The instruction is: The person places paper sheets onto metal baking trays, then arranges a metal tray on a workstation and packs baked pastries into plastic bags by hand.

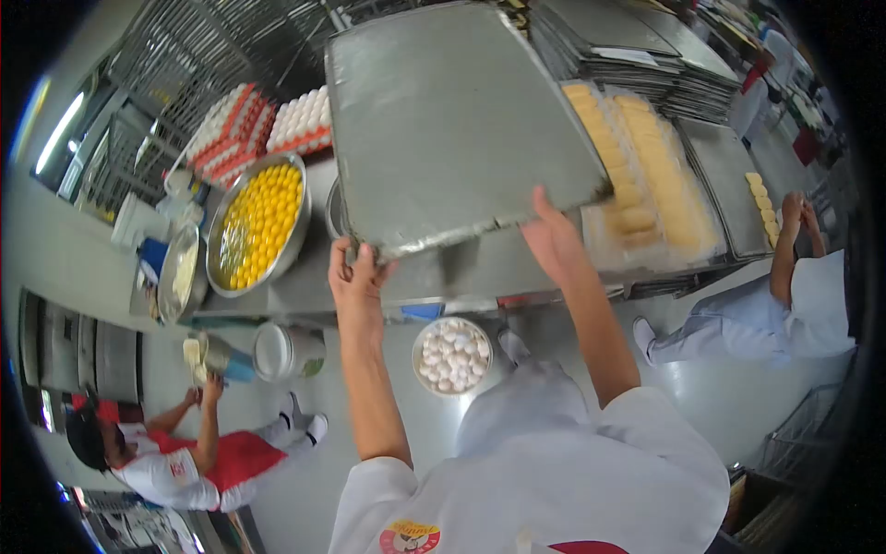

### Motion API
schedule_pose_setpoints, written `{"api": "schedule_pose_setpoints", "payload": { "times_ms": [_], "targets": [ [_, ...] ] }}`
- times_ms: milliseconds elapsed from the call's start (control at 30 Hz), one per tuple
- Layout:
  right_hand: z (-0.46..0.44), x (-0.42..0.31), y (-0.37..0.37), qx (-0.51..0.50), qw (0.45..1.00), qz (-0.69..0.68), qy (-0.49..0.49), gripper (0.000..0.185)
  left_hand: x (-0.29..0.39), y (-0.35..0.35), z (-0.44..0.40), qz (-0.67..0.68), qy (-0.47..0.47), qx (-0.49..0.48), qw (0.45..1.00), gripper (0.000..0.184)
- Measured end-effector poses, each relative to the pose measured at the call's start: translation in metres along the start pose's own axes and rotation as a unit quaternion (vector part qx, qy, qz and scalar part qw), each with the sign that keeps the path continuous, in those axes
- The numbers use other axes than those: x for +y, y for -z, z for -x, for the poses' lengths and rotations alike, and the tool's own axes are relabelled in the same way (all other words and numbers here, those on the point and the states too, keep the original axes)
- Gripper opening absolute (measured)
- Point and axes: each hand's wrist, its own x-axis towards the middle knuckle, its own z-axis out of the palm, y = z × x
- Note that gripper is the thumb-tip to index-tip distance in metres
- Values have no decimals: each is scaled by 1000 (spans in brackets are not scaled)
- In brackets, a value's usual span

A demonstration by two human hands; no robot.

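A large flat metal baking tray point(452, 129) is held raised and tilted over the steel worktable. My left hand point(358, 282) grips its near left corner, with the fingers curled at the edge. On the near right edge, my right hand point(556, 242) has its thumb over the rim, and its other fingers are mostly hidden beneath. The tray's upper face looks bare and greyish. To its left sits a steel bowl point(303, 235) full of egg yolks point(268, 222). Right of the tray, rows of pale yellow dough pieces point(651, 175) lie on plastic sheeting.
Egg cartons point(231, 134) and white eggs point(303, 120) stand at back left; stacked trays point(637, 78) rise at back right. On the floor, a bucket holds eggshells point(452, 357) below the table edge point(425, 294). Co-workers stand left point(194, 452) and right point(748, 314).
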Motion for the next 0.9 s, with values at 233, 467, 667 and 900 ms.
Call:
{"api": "schedule_pose_setpoints", "payload": {
  "times_ms": [233, 467, 667, 900],
  "targets": [
    [194, 105, 38, 149, 966, 210, -36, 49, -29, 85, 164, -22, 69, 23, 997, 25],
    [285, 116, 25, 209, 935, 246, -145, 48, -62, 117, 221, 8, 160, 23, 987, 26],
    [316, 129, 37, 267, 922, 242, -141, 43, -77, 141, 253, -33, 226, 0, 974, 26],
    [370, 131, 74, 195, 894, 383, -127, 38, -74, 179, 158, -254, 144, -121, 949, 34]
  ]
}}
